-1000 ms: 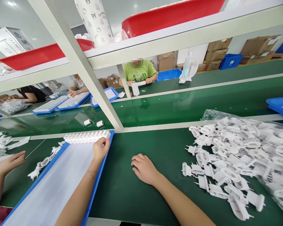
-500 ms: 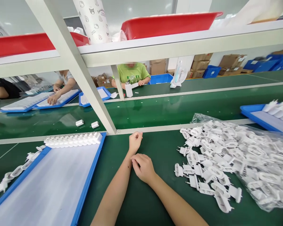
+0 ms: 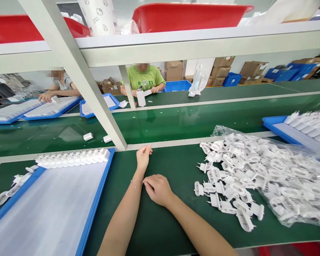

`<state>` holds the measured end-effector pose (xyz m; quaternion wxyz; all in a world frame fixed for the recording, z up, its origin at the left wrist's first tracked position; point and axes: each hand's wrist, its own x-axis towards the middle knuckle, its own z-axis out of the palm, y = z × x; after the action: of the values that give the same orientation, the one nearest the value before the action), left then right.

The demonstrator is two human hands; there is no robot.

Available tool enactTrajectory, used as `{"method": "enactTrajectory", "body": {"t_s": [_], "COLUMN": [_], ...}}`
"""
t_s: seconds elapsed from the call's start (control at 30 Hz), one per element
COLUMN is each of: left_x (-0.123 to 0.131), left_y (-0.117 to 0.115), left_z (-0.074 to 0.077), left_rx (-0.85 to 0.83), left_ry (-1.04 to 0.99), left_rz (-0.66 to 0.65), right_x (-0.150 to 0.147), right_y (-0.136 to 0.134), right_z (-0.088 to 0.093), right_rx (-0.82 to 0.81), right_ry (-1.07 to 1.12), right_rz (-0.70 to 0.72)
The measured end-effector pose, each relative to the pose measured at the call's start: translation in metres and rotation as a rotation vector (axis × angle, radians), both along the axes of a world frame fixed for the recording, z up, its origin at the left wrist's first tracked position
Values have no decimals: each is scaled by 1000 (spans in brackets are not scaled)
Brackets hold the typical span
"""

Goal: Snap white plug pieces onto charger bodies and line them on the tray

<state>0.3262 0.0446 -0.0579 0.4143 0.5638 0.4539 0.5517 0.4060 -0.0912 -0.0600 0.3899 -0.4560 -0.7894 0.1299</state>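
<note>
My left hand (image 3: 144, 156) rests over the green bench with its fingers loosely curled, and I see nothing in it. Around my left wrist runs a thin bracelet (image 3: 135, 181). The fingers of my right hand (image 3: 158, 189) are pinched together on the bracelet at the wrist's inner edge. To the right lies a heap of white plug adapters (image 3: 229, 177), partly spilling from a clear plastic bag (image 3: 285, 218). On the left, a blue tray (image 3: 97, 199) with a pale liner holds a row of white adapters (image 3: 73, 159) along its far end.
More adapters (image 3: 14, 186) line the tray's left side. A slanted metal post (image 3: 77, 78) and a shelf with a red bin (image 3: 186, 17) stand ahead. Beyond the green belt (image 3: 160, 122), co-workers sit near a white fan (image 3: 198, 83). Another blue tray (image 3: 276, 121) is at right.
The view has shifted, so the bench scene sits slightly further left. My left forearm has turned a little and the bracelet now shows. A co-worker's hands have moved back over their tray.
</note>
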Motion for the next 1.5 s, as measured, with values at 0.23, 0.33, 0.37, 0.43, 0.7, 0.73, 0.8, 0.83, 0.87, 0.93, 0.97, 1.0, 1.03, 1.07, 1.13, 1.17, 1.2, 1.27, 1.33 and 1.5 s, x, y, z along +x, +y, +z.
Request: {"method": "enactTrajectory", "body": {"t_s": [0.23, 0.33, 0.37, 0.43, 0.7, 0.73, 0.8, 0.83, 0.87, 0.93, 0.97, 1.0, 1.03, 1.07, 1.13, 1.17, 1.2, 1.27, 1.33, 1.5], "left_x": [-4, -7, -8, -8, -9, -9, -9, -9, -10, -10, -10, -10, -10, -10, -11, -11, -11, -11, -11, -3], "left_y": [0, 1, 2, 3, 6, 6, 5, 5, 4, 4, 4, 4, 5, 5, 5, 5, 4, 2, 2, 43], "left_z": [8, 10, 10, 9, 4, 4, 5, 6, 6, 8, 9, 9, 9, 9, 9, 8, 8, 7, 8, 30], "left_rx": [-193, -260, -262, -255, -247, -247, -247, -249, -256, -283, -300, -317, -329, -336, -342, -342, -341, -332, -320, -313], "left_ry": [-631, -848, -859, -845, -795, -797, -803, -811, -826, -873, -898, -921, -938, -947, -957, -958, -957, -943, -843, -316], "left_rz": [-215, -245, -240, -235, -229, -231, -238, -244, -254, -281, -296, -307, -315, -318, -316, -315, -314, -305, -263, -72], "right_x": [-3, -3, -3, -3, -2, -2, -2, -2, -2, -2, -2, -2, -2, -2, -2, -2, -2, -2, -2, -4], "right_y": [-1, 0, 0, 1, 0, 0, 0, 0, 0, 0, 0, 0, -1, -1, -1, -1, -1, 0, 0, -3], "right_z": [-2, -1, -1, -1, -1, -1, -1, -1, -2, -2, -1, -1, -1, -1, 0, 0, 0, 1, 1, 1], "right_rx": [45, 44, 42, 40, 18, 13, 5, 1, -2, -7, -9, -12, -15, -17, -21, -24, -27, -32, -36, -33], "right_ry": [-25, -39, -42, -49, -74, -78, -87, -93, -99, -111, -117, -123, -129, -133, -142, -145, -149, -154, -157, -164], "right_rz": [-6, -12, -12, -12, 7, 9, 11, 12, 13, 20, 24, 27, 30, 30, 30, 33, 34, 36, 35, 59]}}
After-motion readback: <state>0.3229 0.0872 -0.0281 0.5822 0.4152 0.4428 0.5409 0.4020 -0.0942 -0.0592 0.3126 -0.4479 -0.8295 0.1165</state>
